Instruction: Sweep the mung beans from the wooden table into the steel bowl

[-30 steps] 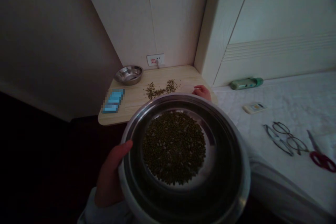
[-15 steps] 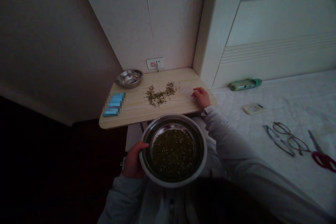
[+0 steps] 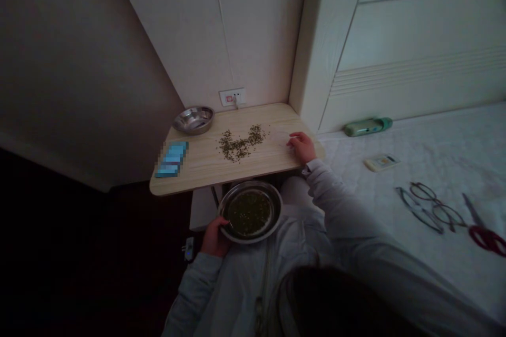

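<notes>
Here, well apart, the left hand [image 3: 215, 237] clamps a bowl [image 3: 277, 208] of beans [image 3: 250, 210]; the right hand [image 3: 302, 147] (its grip cannot be told) is near loose beans [image 3: 237, 147].

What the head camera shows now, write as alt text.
A person's left hand holds a metal bowl of small greenish grains near a wooden table; the right hand is at its right side. Scattered grains and another metal bowl are on the table, glasses and scissors on white bedding.
</notes>
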### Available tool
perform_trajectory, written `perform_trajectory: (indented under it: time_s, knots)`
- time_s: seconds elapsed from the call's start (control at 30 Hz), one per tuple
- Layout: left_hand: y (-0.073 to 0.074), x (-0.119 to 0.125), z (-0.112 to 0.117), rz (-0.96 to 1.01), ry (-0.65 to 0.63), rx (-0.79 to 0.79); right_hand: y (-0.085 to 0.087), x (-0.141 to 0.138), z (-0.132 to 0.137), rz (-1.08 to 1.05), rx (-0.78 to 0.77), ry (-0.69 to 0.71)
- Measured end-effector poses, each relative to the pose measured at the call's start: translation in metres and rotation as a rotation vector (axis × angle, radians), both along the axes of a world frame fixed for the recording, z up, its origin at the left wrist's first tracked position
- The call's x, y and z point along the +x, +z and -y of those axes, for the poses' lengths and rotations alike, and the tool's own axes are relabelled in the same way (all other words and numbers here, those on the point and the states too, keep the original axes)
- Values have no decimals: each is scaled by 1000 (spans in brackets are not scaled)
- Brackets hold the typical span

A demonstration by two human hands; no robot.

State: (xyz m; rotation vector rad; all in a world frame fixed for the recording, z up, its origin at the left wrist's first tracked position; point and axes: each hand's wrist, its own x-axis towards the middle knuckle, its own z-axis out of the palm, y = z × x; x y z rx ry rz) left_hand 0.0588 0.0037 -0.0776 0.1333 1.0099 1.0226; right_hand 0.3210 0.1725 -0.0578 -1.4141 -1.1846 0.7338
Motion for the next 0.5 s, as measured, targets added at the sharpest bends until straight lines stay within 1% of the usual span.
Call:
perform_trajectory:
  time_s: [0.17,0.27,0.4,0.5]
  knots:
    - [-3,2,-3,-20,3,39,-2,0,-2,-38,22,16]
    - [-8,6,-5,-66,44,120,-4,0,-3,-74,30,24]
    - [-15,11,-11,-174,107,258,-7,-1,-5,-92,18,19]
    - [-19,13,-14,-205,112,284,-7,0,-5,-70,27,21]
